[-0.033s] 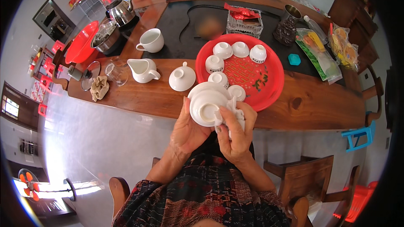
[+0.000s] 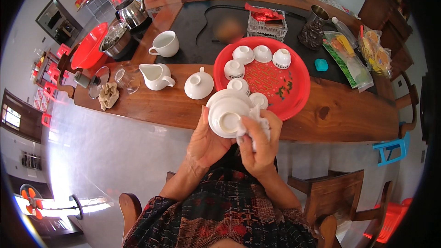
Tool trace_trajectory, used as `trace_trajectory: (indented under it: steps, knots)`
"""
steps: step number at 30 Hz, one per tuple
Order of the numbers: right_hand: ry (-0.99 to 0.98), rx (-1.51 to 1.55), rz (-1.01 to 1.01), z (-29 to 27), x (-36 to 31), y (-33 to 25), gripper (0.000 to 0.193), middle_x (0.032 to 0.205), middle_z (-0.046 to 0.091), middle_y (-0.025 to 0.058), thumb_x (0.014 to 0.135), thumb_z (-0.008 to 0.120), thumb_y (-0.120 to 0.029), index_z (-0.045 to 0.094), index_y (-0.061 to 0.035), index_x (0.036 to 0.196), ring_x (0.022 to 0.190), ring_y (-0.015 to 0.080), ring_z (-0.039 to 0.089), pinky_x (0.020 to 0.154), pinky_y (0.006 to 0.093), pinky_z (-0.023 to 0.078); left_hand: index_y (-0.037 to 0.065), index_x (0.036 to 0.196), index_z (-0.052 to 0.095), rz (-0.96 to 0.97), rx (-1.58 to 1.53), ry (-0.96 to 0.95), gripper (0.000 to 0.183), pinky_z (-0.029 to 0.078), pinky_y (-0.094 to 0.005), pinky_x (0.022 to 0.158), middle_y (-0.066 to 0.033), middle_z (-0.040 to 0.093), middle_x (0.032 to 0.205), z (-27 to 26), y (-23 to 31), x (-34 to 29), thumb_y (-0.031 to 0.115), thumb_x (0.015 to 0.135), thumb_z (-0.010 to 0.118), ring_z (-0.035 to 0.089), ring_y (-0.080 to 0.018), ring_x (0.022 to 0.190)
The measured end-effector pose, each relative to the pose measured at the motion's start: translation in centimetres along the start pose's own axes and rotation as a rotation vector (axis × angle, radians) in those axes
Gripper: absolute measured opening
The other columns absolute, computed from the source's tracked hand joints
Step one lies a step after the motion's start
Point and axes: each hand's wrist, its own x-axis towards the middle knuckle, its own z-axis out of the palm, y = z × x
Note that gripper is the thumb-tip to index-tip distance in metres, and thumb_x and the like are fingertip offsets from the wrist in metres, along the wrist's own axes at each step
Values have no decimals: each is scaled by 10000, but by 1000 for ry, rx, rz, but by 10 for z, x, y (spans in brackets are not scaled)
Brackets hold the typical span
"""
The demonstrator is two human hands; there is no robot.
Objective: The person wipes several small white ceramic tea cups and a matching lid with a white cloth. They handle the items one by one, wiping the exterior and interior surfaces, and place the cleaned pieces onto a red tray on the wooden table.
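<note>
Over the near table edge, my left hand [image 2: 205,141] is closed on the rim of a white porcelain bowl [image 2: 221,121], tilted with its foot ring facing me. My right hand [image 2: 261,144] pinches a crumpled white tissue [image 2: 257,121] against the bowl's right side. Its fingertips are partly blurred and the bowl's inside is hidden. Just beyond lies a round red tray [image 2: 294,91] with several small white cups [image 2: 243,55], upside down along its left and far side. Left of the tray, a white lid [image 2: 199,85] with a knob lies on the wood.
Left on the table are a white pitcher [image 2: 156,77], a white mug [image 2: 166,44], a glass vessel [image 2: 127,79], a crumpled tan cloth [image 2: 109,96], a red basin [image 2: 89,48] and a kettle [image 2: 132,14]. Plastic packets [image 2: 345,59] lie right. A wooden chair [image 2: 333,197] stands near my right.
The bowl has shifted very slightly to the right. My right hand and the tissue have moved a little right along its side. Everything on the table stays put.
</note>
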Motion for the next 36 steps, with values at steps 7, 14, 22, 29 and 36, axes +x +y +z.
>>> trace_trajectory:
  steps: [7,14,22,29,36]
  knots:
    - [67,263,324,-9,22,9,267,1028,521,171,793,547,46,568,40,1059,909,249,559,790,326,453,131,1381,308,25,10,32,517,294,-394,1076,-38,381,1399,9,-7,1,445,971,305,352,-205,1297]
    - [62,-115,-50,10,2,-9,320,1108,475,191,723,666,3,664,-45,1039,998,308,461,803,364,436,87,1357,342,47,-125,-108,536,334,-410,1051,-85,426,1356,5,-7,5,455,972,282,409,-247,1250]
    - [72,66,166,-8,28,-3,284,1030,510,159,709,649,61,666,-39,974,867,280,553,728,346,469,78,1362,321,139,138,82,520,334,-403,1045,-100,442,1332,24,-13,-2,405,961,379,427,-234,1234]
    - [75,-63,27,-3,20,-8,312,1015,522,148,654,685,39,658,-32,956,881,297,532,746,374,458,75,1333,348,128,58,62,468,350,-388,1026,-88,462,1301,17,-15,2,362,967,396,462,-222,1192]
    - [19,-183,-258,20,10,-11,324,1042,519,122,612,745,4,681,-83,918,955,284,471,757,359,436,74,1269,401,148,86,93,406,441,-354,909,-65,518,1154,10,-14,-4,360,990,329,522,-188,1050]
